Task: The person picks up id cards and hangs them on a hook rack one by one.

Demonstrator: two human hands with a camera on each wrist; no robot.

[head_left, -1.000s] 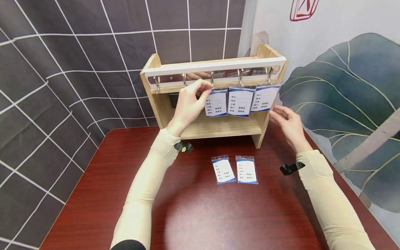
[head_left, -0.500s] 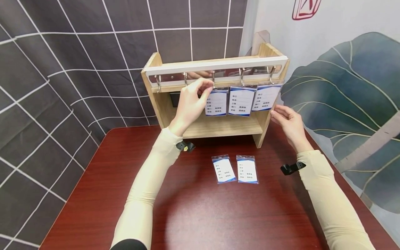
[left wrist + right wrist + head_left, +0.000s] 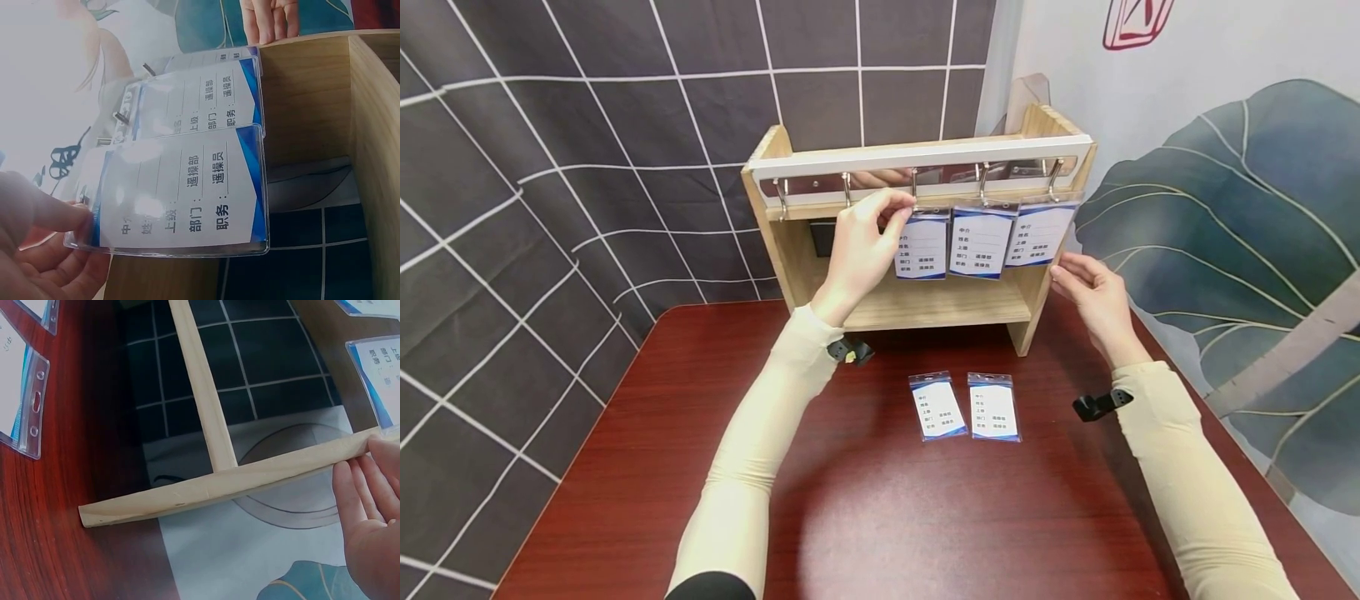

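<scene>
My left hand (image 3: 863, 250) pinches the top corner of a clear plastic badge holder (image 3: 181, 200) between thumb and fingers, at the rail's middle hook (image 3: 914, 182). Whether its slot is on that hook is hidden by the fingers. To its right, a second badge holder (image 3: 979, 242) and a third badge holder (image 3: 1040, 235) hang from hooks. My right hand (image 3: 1097, 304) holds the front edge of the wooden shelf's side panel (image 3: 275, 465), thumb at the front and fingers along the outer face.
Two more badge holders lie on the red-brown table: a tilted left one (image 3: 937, 408) and a right one (image 3: 993, 408). Two bare hooks, including the leftmost hook (image 3: 782, 198), are on the white rail (image 3: 917, 156). A tiled cloth (image 3: 700, 150) hangs behind.
My left hand stays at the middle hook with the badge holder, barely shifting. The right hand keeps its place on the side panel. The head view drifts slightly.
</scene>
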